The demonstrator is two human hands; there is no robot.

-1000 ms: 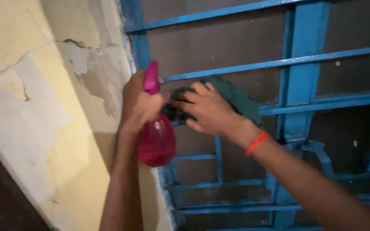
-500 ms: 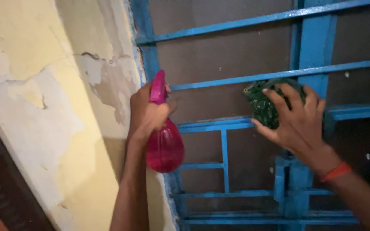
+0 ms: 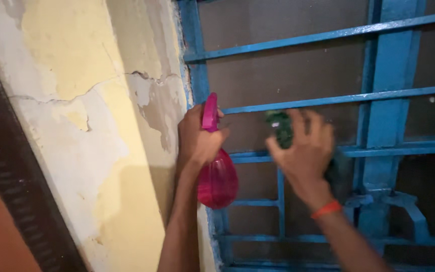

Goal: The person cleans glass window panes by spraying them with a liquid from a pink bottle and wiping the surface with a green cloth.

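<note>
Grille [image 3: 298, 105] bars, blue, fill our view beside a cracked wall [image 3: 91, 126]. Our left hand [image 3: 197, 138] has its grip clenched round a pink bottle [image 3: 217, 176] at the frame's edge. Our right hand [image 3: 305, 148] presses a green cloth [image 3: 279, 127], gripped, against the bars.

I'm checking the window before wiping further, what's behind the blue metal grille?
Behind the blue grille is a flat dark brown panel. The right hand and green cloth cover part of it.
</note>
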